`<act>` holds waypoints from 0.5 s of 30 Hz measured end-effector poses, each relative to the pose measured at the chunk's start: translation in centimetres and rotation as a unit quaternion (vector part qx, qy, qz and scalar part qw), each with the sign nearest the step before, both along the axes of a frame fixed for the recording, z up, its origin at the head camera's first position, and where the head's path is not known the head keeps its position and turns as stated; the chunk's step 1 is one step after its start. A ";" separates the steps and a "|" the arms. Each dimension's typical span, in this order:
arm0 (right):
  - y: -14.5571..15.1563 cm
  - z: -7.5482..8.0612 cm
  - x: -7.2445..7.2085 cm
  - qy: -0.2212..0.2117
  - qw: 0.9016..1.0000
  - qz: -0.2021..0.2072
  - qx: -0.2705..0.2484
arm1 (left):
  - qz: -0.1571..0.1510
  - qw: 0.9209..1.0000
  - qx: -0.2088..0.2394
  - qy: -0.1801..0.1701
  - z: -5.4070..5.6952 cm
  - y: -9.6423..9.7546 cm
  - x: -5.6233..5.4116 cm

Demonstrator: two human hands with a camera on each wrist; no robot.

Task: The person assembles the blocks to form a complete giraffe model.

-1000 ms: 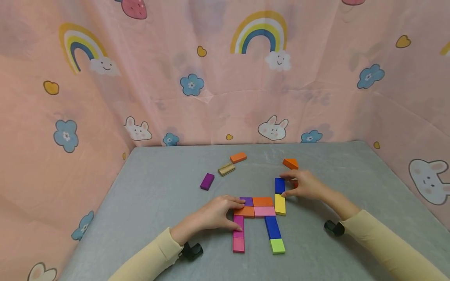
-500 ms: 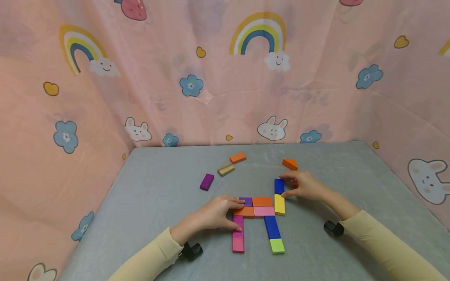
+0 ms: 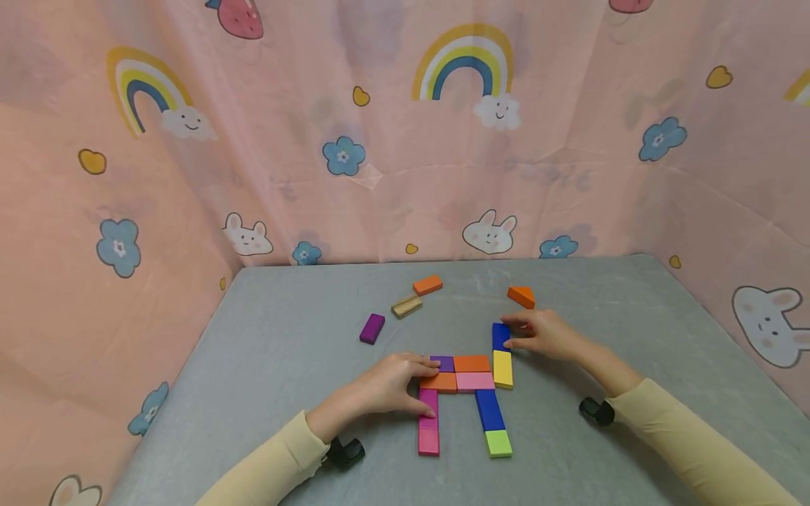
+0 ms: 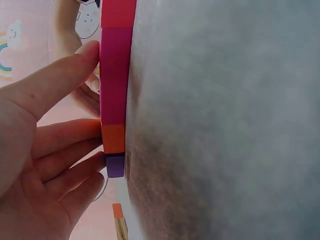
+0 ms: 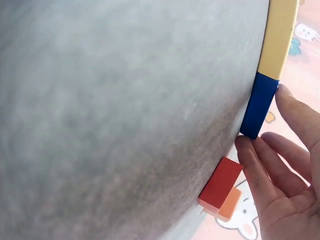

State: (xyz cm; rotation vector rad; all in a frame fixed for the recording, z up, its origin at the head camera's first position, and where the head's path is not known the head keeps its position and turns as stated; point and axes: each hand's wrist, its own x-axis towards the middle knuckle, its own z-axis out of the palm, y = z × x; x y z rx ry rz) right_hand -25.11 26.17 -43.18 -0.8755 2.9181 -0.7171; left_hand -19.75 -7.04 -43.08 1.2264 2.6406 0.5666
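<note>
Head, block pattern (image 3: 474,381): joined flat on the surface (image 3: 253,365), apparently well advanced; wooden block (image 3: 406,306), orange triangle (image 3: 522,296) and others lie apart, unplaced.
Left wrist, left hand (image 4: 25,165): fingers loosely apart, touching magenta block (image 4: 115,75) and orange block (image 4: 114,139).
Right wrist, right hand (image 5: 285,195): fingers pinching the blue block (image 5: 260,105) against the yellow block (image 5: 280,40).

Grey tabletop (image 3: 285,316) spreads around the left fingers (image 3: 429,367) and right fingers (image 3: 517,319). Beyond the left fingers lie three loose blocks: purple (image 3: 372,329) nearest and off to their left, gold (image 3: 406,306) farther, orange (image 3: 427,284) farthest, just beside the gold. An orange triangular block (image 3: 522,297) sits just past the right fingers. Pink curtain (image 3: 405,204) hangs well behind all fingers. Print: rainbows (image 3: 465,43), blue flowers (image 3: 344,156), yellow hearts (image 3: 361,96); one rabbit (image 3: 490,233) faces me between left and right fingers.
</note>
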 end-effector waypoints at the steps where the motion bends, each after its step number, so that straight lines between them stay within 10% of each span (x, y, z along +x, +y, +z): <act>1: 0.0 -0.1 0.0 -0.001 1.000 -0.001 0.000 | 0.000 1.000 0.001 0.001 0.0 0.0 0.0; 15: -0.4 -0.1 -0.5 -0.035 0.999 -0.012 -0.019 | 0.002 1.000 0.003 -0.001 0.0 -0.1 0.1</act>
